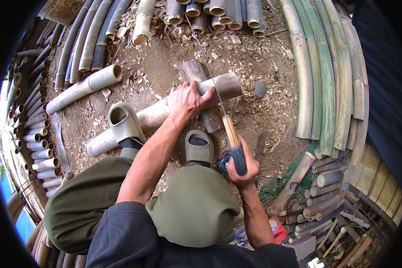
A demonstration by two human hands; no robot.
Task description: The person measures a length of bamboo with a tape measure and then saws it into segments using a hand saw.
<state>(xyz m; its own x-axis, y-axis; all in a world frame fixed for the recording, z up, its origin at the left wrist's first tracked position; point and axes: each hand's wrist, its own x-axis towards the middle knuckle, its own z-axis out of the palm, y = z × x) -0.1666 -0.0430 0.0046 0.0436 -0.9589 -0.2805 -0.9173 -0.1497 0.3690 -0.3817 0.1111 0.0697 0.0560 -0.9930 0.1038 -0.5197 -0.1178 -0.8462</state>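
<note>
A thick, pale bamboo pole (152, 114) slants across the ground, its right part propped on a short dark log (193, 70). My left hand (186, 99) presses down on the pole near that log, fingers and thumb spread over it. In my right hand (244, 166) is a handsaw (230, 130) with a wood and dark handle. Its thin blade is seen edge-on and crosses the pole just right of my left thumb. From this angle I cannot tell how deep the blade sits. My left foot, in a grey-green clog (126, 124), rests against or on the pole.
Another cut bamboo piece (85, 89) lies at the left. Bamboo poles (201, 13) are stacked at the far side, with long green poles (324, 85) along the right. A long dark blade (260, 145) lies right of my right hand. Wood chips cover the dirt.
</note>
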